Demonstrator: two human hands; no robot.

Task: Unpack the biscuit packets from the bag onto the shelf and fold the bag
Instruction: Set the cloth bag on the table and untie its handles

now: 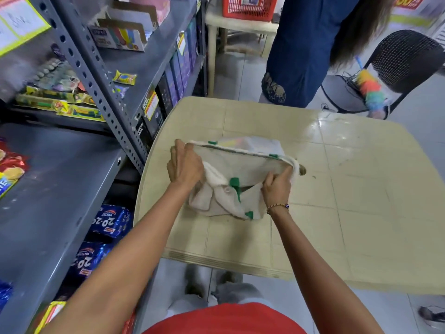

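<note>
On the far left I see the grey metal shelf. A red snack pack lies at its left edge. On the level below sit blue biscuit packets, stacked near the shelf's front edge. Higher up there are yellow and green packs lying flat.

Next comes my left hand. Its fingers are curled tight on the left end of the bag, pinching the top edge. The bag is white cloth with green patches. It lies on the cream tabletop, near the side closest to the shelf. The top edge is pulled into a straight line between my two hands. The lower part is bunched and wrinkled. I cannot tell if anything is inside it.

My right hand grips the right end of the bag. Its fingers are closed on the cloth, and a thin bead bracelet is on that wrist.

Farther right, past the tabletop, a person in blue clothes stands. Beside them is a black chair with a rainbow duster on it.
</note>
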